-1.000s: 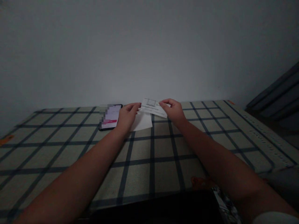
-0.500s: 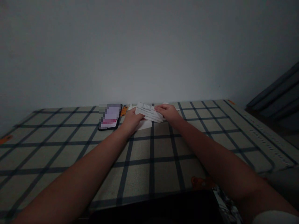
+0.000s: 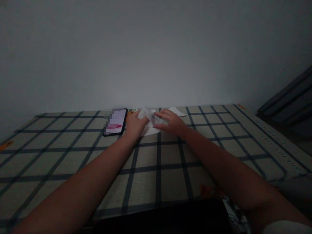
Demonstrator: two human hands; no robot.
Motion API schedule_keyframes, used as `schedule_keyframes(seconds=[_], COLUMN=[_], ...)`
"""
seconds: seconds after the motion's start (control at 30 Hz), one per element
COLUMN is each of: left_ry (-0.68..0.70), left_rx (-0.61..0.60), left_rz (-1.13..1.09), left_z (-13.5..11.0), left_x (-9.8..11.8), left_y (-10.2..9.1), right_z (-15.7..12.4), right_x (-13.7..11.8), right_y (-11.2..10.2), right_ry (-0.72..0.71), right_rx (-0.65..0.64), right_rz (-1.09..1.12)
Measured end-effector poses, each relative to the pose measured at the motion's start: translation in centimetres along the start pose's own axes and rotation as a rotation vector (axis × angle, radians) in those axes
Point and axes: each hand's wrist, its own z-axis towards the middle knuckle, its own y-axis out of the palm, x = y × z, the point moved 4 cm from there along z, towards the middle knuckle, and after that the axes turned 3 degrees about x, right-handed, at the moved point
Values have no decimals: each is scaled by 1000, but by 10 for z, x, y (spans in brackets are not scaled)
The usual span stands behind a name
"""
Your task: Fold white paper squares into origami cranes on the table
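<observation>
Between my hands is a white printed paper (image 3: pixel 151 117), bent and slightly blurred, with dark print on it. My left hand (image 3: pixel 135 124) grips its left side, the thumb lying over the paper. On the right, my right hand (image 3: pixel 171 122) has its thumb and fingers closed on the other side of the paper. Beneath it, on the checked cloth, lies a plain white sheet (image 3: pixel 149 131), partly covered. Another white piece of paper (image 3: pixel 177 112) with a pointed right end rests behind my right hand.
A phone (image 3: pixel 115 122) with a lit, partly blurred screen lies left of my left hand. The checked cloth (image 3: pixel 146 159) covers the surface up to the grey wall (image 3: pixel 156 55). Dark striped fabric (image 3: pixel 290 100) stands at the right, and a black object (image 3: pixel 161 217) is at the near edge.
The printed paper went from flat and fanned to bent between my hands. My right hand moved slightly left and nearer, uncovering more of the white paper behind it.
</observation>
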Motion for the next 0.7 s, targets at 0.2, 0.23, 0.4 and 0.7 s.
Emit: schedule_keyframes(seconds=[0.2,0.23,0.4,0.7], left_ry=[22,13,-61,-326], left_rx=[-25,-11,-171,-415], left_rz=[-2,-54,-302,-701], left_z=[-4,-3,-2,-5], left_x=[9,8,0,-1], left_y=[1,2,12,24], right_z=[2,2,0,2], right_x=[6,10,27,35], right_y=[-1,-4,-7,-5], right_ry=[77,154,491,632], right_rx=[65,100,211,279], right_rz=[-22,5,320,815])
